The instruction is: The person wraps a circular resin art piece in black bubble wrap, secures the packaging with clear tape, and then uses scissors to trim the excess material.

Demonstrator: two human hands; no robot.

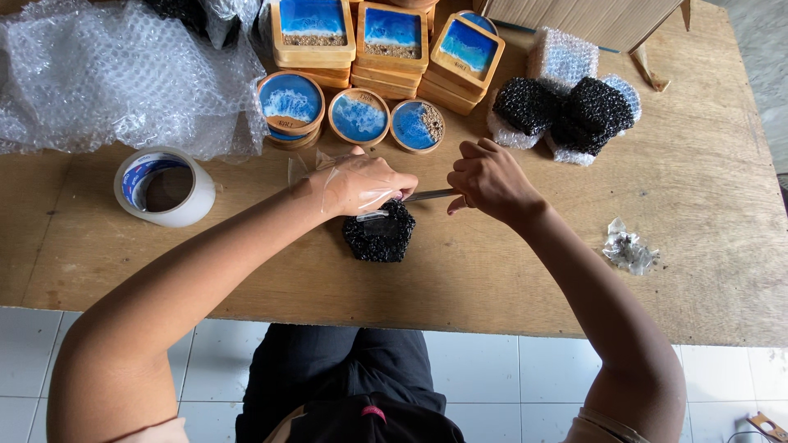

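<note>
My left hand presses down on a small parcel wrapped in black bubble wrap on the wooden table, with a strip of clear tape stretched across its fingers and onto the parcel. Just to its right, my right hand grips a thin metal blade whose tip points left at the tape beside my left fingers.
A roll of clear tape sits at the left. Clear bubble wrap is heaped at the back left. Round and square wooden coasters with blue tops are stacked behind. Wrapped black parcels lie back right; a crumpled scrap at right.
</note>
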